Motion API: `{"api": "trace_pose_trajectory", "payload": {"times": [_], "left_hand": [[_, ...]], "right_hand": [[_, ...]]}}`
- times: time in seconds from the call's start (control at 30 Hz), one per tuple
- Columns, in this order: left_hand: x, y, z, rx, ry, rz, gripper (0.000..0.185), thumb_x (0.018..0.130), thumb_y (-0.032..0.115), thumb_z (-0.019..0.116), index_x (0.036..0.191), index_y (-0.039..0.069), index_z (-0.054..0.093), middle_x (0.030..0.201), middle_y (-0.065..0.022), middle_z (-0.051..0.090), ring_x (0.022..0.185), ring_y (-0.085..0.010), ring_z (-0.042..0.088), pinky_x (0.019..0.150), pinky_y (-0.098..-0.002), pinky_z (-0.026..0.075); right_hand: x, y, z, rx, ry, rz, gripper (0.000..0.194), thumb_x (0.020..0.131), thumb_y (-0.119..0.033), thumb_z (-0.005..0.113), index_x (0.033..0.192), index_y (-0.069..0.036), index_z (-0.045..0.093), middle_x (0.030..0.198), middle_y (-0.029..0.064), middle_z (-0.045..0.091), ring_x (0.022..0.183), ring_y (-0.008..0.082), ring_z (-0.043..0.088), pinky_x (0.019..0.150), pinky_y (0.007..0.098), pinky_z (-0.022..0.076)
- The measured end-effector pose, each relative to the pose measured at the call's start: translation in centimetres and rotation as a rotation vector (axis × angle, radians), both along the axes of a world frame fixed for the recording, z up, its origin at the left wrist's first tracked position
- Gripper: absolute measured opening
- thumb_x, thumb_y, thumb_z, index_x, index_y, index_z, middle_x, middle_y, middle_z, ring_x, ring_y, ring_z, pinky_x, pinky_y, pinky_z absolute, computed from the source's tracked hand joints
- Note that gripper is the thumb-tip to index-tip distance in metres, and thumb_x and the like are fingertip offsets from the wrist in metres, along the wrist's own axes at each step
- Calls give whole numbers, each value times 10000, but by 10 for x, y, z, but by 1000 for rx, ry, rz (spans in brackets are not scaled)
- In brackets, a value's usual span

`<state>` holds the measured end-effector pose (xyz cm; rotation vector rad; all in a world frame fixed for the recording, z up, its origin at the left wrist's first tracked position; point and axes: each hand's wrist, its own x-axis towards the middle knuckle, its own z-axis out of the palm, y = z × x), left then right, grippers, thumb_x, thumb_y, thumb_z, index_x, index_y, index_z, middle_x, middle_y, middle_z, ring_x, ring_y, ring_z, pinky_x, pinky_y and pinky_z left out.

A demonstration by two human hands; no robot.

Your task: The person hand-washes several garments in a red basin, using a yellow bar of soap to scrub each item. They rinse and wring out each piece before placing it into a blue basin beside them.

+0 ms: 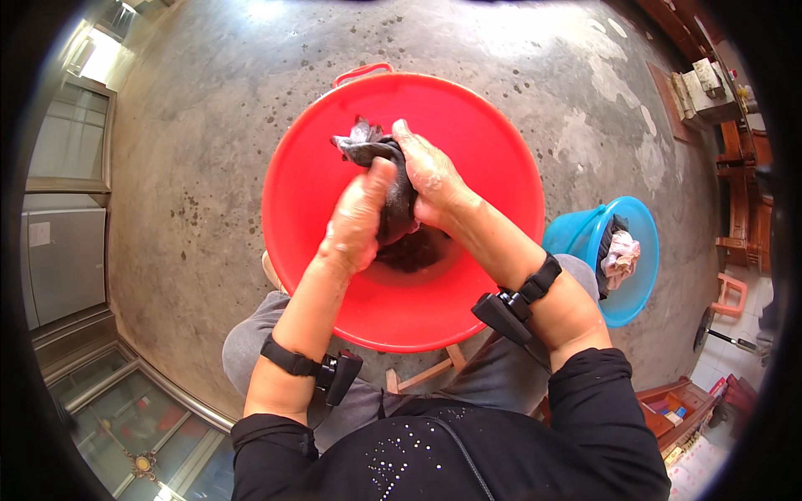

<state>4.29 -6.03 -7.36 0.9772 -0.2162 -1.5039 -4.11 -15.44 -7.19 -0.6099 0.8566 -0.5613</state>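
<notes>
A wet, dark grey cloth (398, 197) is bunched upright between my two palms above a large red plastic basin (313, 181). My left hand (360, 216) presses on its left side and looks slightly blurred. On the other side my right hand (432, 178) holds it, thumb side up. White suds cling to both hands. The cloth's crumpled top end (363, 141) sticks out past my fingers toward the far left. Down in the basin, below my hands, lies more dark wet fabric (413, 250), partly hidden by them.
A blue plastic bucket (570, 235) stands by my right knee, with a pale pink cloth (620, 260) and dark clothes in it. Beneath the basin's near edge shows a wooden frame (426, 372). Water spots mark the concrete floor (188, 144). Glazed metal doors (144, 419) line the left.
</notes>
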Motion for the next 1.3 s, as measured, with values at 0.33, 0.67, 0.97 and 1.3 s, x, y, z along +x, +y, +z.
{"api": "trace_pose_trajectory", "payload": {"times": [0.33, 0.67, 0.97, 1.3], "left_hand": [[27, 5, 32, -74, 131, -92, 345, 997, 334, 559, 1031, -6, 611, 869, -129, 692, 812, -227, 683, 759, -354, 571], [75, 0, 5, -176, 556, 319, 225, 1017, 268, 541, 1017, 42, 541, 842, -22, 570, 773, -157, 579, 765, -332, 539], [46, -8, -32, 220, 204, 651, 418, 995, 456, 536, 762, 120, 450, 651, -25, 487, 565, -176, 523, 573, -362, 517], [-12, 6, -58, 204, 321, 366, 210, 992, 325, 530, 1063, 143, 608, 1062, -38, 648, 965, -169, 617, 820, -349, 525]], "right_hand": [[-18, 4, -48, -117, -133, 534, 673, 986, -603, 434, 1409, -79, 435, 1335, 110, 522, 1243, 187, 476, 1059, 336, 375], [-34, 54, -26, -412, -105, 1050, 417, 840, -412, 683, 940, -31, 545, 801, -10, 521, 744, 96, 469, 661, 283, 421], [-28, 5, 10, -62, 63, 450, 534, 736, 5, 534, 1269, -18, 526, 1097, 163, 642, 881, 203, 643, 783, 328, 539], [8, 38, -41, -1616, 865, 85, 266, 938, -270, 536, 761, -87, 613, 728, 121, 641, 702, 307, 658, 560, 423, 550]]}}
